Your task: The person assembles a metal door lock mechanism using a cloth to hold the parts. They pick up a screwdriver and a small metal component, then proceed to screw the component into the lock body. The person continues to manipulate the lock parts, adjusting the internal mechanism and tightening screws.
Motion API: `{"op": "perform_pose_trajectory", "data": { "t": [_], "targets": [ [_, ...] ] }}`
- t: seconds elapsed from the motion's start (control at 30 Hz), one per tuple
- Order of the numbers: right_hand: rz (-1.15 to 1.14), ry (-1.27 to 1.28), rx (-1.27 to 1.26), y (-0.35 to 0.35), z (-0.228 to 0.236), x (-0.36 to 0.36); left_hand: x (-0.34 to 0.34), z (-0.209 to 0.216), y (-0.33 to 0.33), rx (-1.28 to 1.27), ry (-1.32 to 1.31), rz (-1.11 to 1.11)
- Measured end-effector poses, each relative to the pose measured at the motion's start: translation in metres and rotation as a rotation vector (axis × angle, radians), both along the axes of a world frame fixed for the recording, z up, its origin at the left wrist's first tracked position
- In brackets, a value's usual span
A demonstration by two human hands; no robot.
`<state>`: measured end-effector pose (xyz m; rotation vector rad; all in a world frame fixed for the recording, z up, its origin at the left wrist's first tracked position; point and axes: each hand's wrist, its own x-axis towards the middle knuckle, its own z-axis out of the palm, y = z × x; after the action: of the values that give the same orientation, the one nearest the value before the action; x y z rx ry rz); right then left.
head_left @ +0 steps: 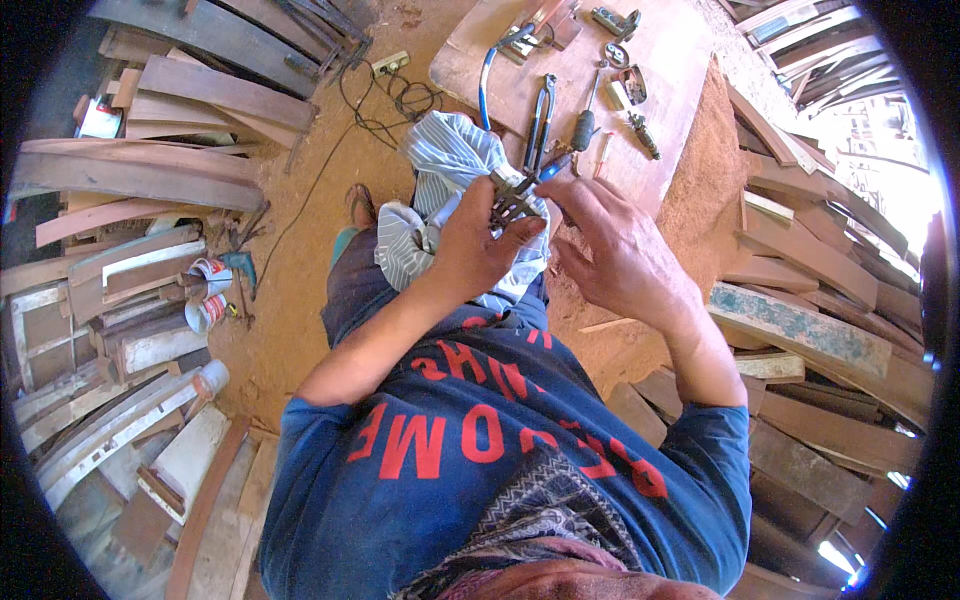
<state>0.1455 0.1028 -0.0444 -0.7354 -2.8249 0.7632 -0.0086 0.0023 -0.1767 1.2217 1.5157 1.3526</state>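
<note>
Above my lap, my left hand (468,245) is closed around a small dark metal tool part (512,200) with a slotted, jaw-like body. My right hand (618,240) is just to its right, thumb and forefinger apart, the forefinger's tip close against the part's edge. A blue handle (556,166) sticks out beyond the part; whether it is joined to it I cannot tell. Under my hands a grey striped cloth (450,150) drapes over my lap. Past it, long-handled pincers (541,122) and a dark-handled screwdriver (584,126) lie on a wooden board.
The pale wooden board (665,110) also bears a power tool (550,28) with a blue cable and several small metal parts. A socket block (390,64) with black cord rests on the sawdust-covered floor. Stacked planks (800,330) stand right and left; a drill (240,268) is at left.
</note>
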Motion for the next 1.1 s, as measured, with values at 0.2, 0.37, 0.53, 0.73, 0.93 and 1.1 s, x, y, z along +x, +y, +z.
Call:
{"op": "perform_pose_trajectory", "data": {
  "t": [0.2,0.37,0.53,0.73,0.93,1.1],
  "targets": [
    [0.363,0.013,0.071,0.024,0.004,0.004,-0.024,-0.013,0.004,-0.059,-0.211,-0.268],
    [0.533,-0.105,0.23,0.031,0.016,-0.004,-0.037,-0.016,0.003,-0.094,-0.335,-0.44],
    [0.556,-0.158,0.332,0.026,0.025,-0.004,-0.041,-0.004,0.002,-0.111,-0.19,-0.478],
    [0.622,-0.187,0.268,0.03,0.028,-0.007,-0.038,-0.012,0.005,-0.185,-0.307,-0.554],
    [0.62,-0.055,0.36,0.019,0.009,0.0,-0.019,-0.002,-0.003,-0.036,0.094,-0.437],
    [0.285,-0.056,0.178,0.016,-0.012,-0.01,-0.007,-0.008,-0.007,0.083,0.036,-0.328]
  ]
}}
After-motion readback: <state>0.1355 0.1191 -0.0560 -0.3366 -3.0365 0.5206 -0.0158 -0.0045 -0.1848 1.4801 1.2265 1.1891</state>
